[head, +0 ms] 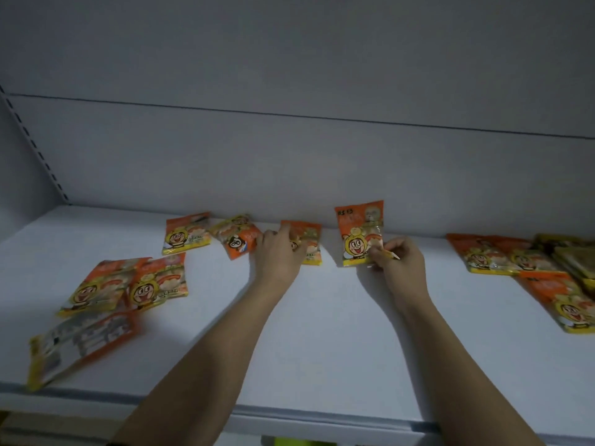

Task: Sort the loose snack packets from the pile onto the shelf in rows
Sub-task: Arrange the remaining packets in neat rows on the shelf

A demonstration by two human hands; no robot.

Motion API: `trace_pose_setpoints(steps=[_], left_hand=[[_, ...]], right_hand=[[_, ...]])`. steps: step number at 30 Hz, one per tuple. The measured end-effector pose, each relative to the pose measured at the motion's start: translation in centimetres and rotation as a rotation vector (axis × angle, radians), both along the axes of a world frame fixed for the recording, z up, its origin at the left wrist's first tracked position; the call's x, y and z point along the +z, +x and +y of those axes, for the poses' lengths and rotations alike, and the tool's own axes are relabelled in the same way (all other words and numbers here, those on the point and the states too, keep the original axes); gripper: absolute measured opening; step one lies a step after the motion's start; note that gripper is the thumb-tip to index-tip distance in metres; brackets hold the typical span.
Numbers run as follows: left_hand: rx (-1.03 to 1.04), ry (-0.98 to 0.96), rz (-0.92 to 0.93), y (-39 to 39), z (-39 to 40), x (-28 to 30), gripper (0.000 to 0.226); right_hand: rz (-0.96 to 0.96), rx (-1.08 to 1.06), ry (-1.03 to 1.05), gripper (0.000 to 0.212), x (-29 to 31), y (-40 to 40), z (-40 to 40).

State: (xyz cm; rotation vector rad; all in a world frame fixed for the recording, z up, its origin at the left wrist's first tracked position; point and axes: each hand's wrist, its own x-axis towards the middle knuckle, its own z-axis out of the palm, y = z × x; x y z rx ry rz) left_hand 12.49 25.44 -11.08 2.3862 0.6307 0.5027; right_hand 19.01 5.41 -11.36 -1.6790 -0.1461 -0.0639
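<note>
Two hands were busy at the shelf's (322, 317) back edge: left hand (278, 255) lay loosely on a flat packet (310, 243), right hand (397, 257) pinched an upright packet (359, 231). Pile (528, 262) sat far right.

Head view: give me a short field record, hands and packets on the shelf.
surface: white shelf
left hand: fingers on a flat packet near the back
right hand: pinches the lower edge of an upright packet
left group: loose packets, one blurred
right pile: overlapping packets, untouched
</note>
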Motion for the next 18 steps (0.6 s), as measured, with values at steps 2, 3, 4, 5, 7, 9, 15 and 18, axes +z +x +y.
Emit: trace_pose_setpoints(steps=[2, 3, 4, 5, 7, 9, 15, 18], left_hand=[[-0.059, -0.194, -0.101, 0.0, 0.5, -0.1, 0.040], [-0.090, -0.257, -0.159, 0.0, 0.9, -0.2, 0.037], [-0.114, -0.280, -0.209, -0.1, 1.1, -0.3, 0.032], [-0.137, -0.309, -0.263, -0.2, 1.2, -0.4, 0.030], [-0.177, -0.461, -0.371, -0.3, 0.9, 0.0, 0.029], [-0.193, -0.602, -0.450, -0.4, 0.5, 0.7, 0.029], [-0.056, -0.769, -0.466, -1.6, -0.2, 2.0, 0.017], [-0.167, -0.869, -0.418, -2.1, -0.8, 3.2, 0.020]], right_hand=[[0.031, 0.027, 0.081, 0.021, 0.4, -0.1, -0.1], [0.042, 0.038, 0.099, 0.021, 0.6, 0.0, 0.1], [0.057, 0.053, 0.125, 0.021, 0.8, 0.1, 0.3], [0.076, 0.078, 0.169, 0.021, 1.0, 0.0, 0.6], [0.113, 0.146, 0.244, 0.022, 1.3, -0.5, 1.2], [0.130, 0.210, 0.266, 0.023, 1.4, -1.1, 1.9], [0.153, 0.360, 0.305, 0.022, 1.6, -2.6, 2.7], [0.167, 0.396, 0.300, 0.023, 2.0, -3.5, 3.6]])
